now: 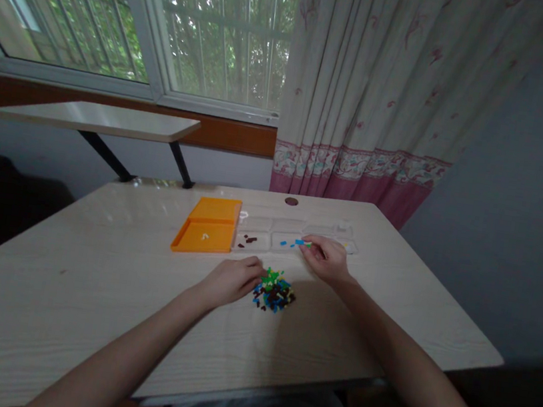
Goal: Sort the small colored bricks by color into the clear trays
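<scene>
A pile of small building bricks (273,293), in green, blue, dark brown and pale yellow, lies on the table. My left hand (236,281) rests at the pile's left edge with curled fingers. What its fingertips pinch, if anything, is hidden. Over a clear compartment tray (267,251), my right hand (325,258) is closed, thumb and index finger together. A small green brick (309,244) shows at those fingertips. Right beside them is a blue brick (299,242). Another blue brick (283,243) lies in the same compartment. Dark brown bricks (251,240) occupy the compartment to its left.
An open orange case (210,210) stands left of the clear tray, with a small white piece (205,236) in it. Behind, a raised shelf (96,117) on dark legs overhangs the table's far left. A round dark grommet (291,201) sits near the back edge, below the curtain (367,96).
</scene>
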Motion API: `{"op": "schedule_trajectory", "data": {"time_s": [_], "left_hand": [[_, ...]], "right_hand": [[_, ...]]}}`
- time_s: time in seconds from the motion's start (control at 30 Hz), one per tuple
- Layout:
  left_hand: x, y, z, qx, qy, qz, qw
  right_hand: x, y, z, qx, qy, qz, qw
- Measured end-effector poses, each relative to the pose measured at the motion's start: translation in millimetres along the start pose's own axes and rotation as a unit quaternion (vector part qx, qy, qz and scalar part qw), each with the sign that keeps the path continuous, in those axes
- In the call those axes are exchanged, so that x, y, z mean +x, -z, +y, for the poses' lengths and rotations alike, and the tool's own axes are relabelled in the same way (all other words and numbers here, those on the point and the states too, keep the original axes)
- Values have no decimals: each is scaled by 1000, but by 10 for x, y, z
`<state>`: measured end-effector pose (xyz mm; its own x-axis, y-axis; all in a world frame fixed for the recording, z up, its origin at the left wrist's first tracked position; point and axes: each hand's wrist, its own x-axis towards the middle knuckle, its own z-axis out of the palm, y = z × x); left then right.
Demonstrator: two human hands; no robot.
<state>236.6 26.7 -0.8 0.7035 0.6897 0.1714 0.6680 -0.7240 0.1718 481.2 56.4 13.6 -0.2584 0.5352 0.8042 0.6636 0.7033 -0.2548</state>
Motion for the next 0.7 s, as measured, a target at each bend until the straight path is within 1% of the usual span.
{"op": "schedule_trajectory", "data": {"time_s": [0.1,0.2,0.3,0.4,0.53,0.63,0.7], "left_hand": [[5,-15,-11,-1,3,-1,1000],[10,-29,-14,2,7,1,1000],[12,-31,-15,4,13,7,1000],[12,-19,-19,6,23,8,1000],[9,-1,-22,5,31,0,1000],[6,0,-14,-13,34,5,999],[10,-6,-6,-43,38,21,998]], "right_hand": [[11,-9,14,-2,-28,-19,999],[16,-56,69,-20,-107,-55,993],[2,-135,168,-41,-185,-95,977],[-18,-198,257,-53,-226,-125,965],[-28,-212,272,-47,-233,-150,960],[-34,-210,214,-33,-206,-166,964],[-48,-225,158,-22,-179,-177,967]]}}
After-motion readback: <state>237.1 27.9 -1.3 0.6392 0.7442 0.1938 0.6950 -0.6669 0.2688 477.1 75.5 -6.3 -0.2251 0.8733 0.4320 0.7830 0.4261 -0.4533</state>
